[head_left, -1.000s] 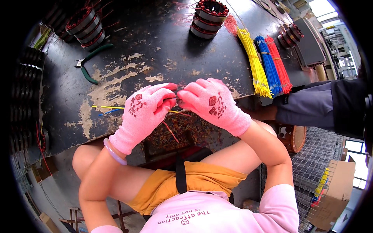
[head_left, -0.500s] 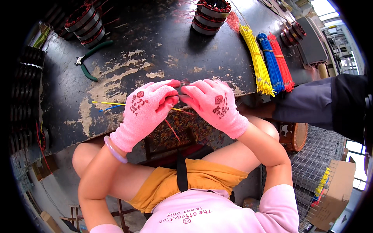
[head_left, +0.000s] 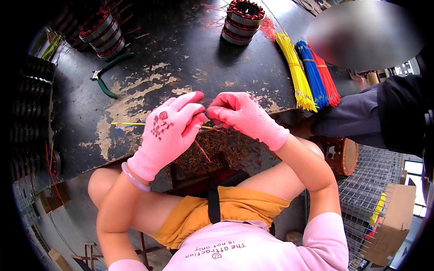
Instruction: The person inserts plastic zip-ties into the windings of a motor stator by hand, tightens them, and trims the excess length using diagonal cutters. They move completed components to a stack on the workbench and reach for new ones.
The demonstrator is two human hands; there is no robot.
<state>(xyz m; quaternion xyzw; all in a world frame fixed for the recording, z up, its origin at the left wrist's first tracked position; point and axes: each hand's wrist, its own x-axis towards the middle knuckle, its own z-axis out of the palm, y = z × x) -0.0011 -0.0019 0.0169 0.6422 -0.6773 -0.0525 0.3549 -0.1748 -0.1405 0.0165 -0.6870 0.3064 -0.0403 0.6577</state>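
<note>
Both hands wear pink gloves and meet over the near edge of a worn black table [head_left: 181, 58]. My left hand [head_left: 169, 128] and my right hand [head_left: 242, 115] pinch thin wires [head_left: 205, 128] between their fingertips. A yellow wire [head_left: 129, 123] sticks out to the left of the left hand, and a reddish strand hangs below it. The exact spot where the fingers grip is hidden by the gloves.
Green-handled pliers [head_left: 108, 77] lie at the left. Stacks of wound stator cores stand at the back left [head_left: 99, 36] and back centre [head_left: 242, 20]. Yellow [head_left: 296, 74], blue [head_left: 312, 74] and red [head_left: 327, 79] wire bundles lie at the right. Another person's sleeve [head_left: 361, 117] rests at the table's right edge.
Both hands have stayed together on the wires, with small finger shifts. The view has tilted slightly, so the table sits a little lower in the picture.
</note>
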